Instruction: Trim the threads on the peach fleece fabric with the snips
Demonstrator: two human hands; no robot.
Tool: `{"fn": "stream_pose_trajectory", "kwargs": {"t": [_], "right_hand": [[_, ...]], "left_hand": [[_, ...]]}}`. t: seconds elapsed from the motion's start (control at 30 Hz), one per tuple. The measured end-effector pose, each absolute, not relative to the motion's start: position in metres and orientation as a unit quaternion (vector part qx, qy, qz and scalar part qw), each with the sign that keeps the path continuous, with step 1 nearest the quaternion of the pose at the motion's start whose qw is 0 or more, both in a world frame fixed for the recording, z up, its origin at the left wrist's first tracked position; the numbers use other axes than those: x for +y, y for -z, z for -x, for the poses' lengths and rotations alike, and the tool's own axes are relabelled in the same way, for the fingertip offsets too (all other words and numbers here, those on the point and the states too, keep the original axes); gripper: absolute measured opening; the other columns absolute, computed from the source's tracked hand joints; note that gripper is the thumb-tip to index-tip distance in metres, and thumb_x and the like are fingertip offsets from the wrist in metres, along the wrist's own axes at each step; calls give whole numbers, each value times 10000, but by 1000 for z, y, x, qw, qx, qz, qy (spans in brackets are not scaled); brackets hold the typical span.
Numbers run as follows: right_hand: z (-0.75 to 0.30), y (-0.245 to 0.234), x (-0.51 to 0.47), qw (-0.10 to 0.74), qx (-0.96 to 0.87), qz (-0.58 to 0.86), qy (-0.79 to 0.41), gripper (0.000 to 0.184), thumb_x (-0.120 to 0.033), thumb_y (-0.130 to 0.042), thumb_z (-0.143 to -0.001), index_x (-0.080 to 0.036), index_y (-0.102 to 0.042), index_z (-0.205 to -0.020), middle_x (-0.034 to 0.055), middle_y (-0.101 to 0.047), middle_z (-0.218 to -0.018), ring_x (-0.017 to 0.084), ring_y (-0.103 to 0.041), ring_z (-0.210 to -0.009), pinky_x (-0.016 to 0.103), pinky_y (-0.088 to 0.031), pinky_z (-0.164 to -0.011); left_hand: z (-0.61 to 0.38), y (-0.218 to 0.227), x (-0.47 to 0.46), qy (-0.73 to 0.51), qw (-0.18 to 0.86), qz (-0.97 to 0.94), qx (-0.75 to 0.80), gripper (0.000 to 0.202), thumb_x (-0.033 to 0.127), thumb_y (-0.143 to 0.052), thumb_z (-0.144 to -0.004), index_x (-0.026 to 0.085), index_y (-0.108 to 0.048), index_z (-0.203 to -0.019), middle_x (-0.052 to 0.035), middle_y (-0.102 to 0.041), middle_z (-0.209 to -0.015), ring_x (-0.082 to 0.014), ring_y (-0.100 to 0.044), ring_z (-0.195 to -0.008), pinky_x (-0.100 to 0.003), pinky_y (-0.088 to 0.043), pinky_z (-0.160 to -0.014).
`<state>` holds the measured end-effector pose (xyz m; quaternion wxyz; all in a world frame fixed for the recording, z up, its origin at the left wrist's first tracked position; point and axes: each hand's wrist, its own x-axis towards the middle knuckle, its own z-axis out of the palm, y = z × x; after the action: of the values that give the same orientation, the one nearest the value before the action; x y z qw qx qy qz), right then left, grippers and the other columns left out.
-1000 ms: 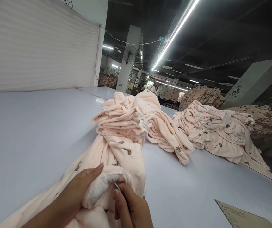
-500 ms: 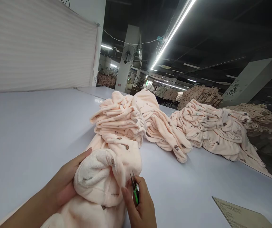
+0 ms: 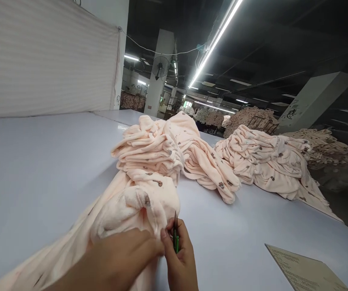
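From the head camera, the left hand (image 3: 122, 258) is lying on a peach fleece garment (image 3: 131, 202) at the near edge of the white worktop (image 3: 40, 161), its fingers spread flat over the cloth. The right hand (image 3: 181, 258) is pinching green-handled snips (image 3: 175, 236) upright, just beside the garment's folded edge. Further garment piles (image 3: 265, 161) are lying beyond.

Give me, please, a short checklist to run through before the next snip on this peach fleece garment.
1. Snips held in the right hand, points up: ok.
2. Left hand pressing on the garment: ok.
3. Left fingertips clear of the blades: not ok, they nearly touch.
4. Loose thread in sight: cannot tell.
5. White table bare beside the garment: ok.
6. Paper sheet away from the hands: ok.
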<state>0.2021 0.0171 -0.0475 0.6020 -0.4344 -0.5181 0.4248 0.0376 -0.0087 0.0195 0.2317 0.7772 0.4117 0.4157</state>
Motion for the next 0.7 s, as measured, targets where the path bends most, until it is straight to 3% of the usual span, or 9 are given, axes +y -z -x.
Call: {"fn": "stream_pose_trajectory", "kwargs": {"t": [0.1, 0.17, 0.27, 0.4, 0.53, 0.7], "right_hand": [[-203, 44, 14, 637, -471, 416, -446, 206, -411, -594, -840, -243, -476, -829, -54, -423, -768, 113, -416, -710, 193, -356, -668], [-203, 47, 11, 640, -469, 422, -439, 212, -418, -577, -848, -246, -459, -812, -61, -411, -744, 106, -395, -673, 183, -336, -629], [-203, 54, 9, 588, -544, 440, -406, 157, -370, -511, -867, -237, -484, -789, -63, -424, -687, 103, -397, -620, 184, -318, -583], [-199, 57, 8, 493, -673, 457, -309, 112, -328, -515, -811, -221, -549, -807, -30, -509, -703, 129, -491, -630, 206, -352, -580], [-198, 51, 9, 472, -723, 463, -203, 277, -459, -465, -884, -224, -579, -791, -25, -514, -680, 122, -532, -576, 198, -373, -523], [-198, 48, 12, 426, -760, 488, -58, 507, -572, -294, -936, -218, -620, -773, -4, -577, -650, 126, -583, -491, 210, -406, -441]], "left_hand": [[-53, -5, 10, -303, 313, -757, 486, 441, 68, -532, -577, 139, -637, -1000, -171, -634, -1097, -411, -498, -1142, -506, -329, -986], [-52, 1, 24, -318, 359, -715, 509, 468, 46, -447, -564, 94, -612, -1000, -187, -639, -1015, -389, -581, -1004, -547, -391, -906], [-45, 3, 32, -388, 448, -655, 468, 419, 102, -404, -698, 143, -558, -1086, -95, -642, -989, -213, -626, -759, -400, -488, -833], [-43, 8, 27, -488, 578, -529, 386, 414, 182, -581, -737, 193, -546, -1150, -55, -640, -1090, -191, -600, -918, -251, -489, -788], [-47, 16, 25, -519, 714, -367, 295, 411, 89, -670, -700, 248, -610, -1074, -2, -688, -969, -146, -643, -768, -201, -491, -647], [-47, 18, 26, -508, 752, -318, 273, 290, 93, -712, -700, 245, -661, -942, 17, -703, -759, -140, -643, -597, -232, -504, -558]]}}
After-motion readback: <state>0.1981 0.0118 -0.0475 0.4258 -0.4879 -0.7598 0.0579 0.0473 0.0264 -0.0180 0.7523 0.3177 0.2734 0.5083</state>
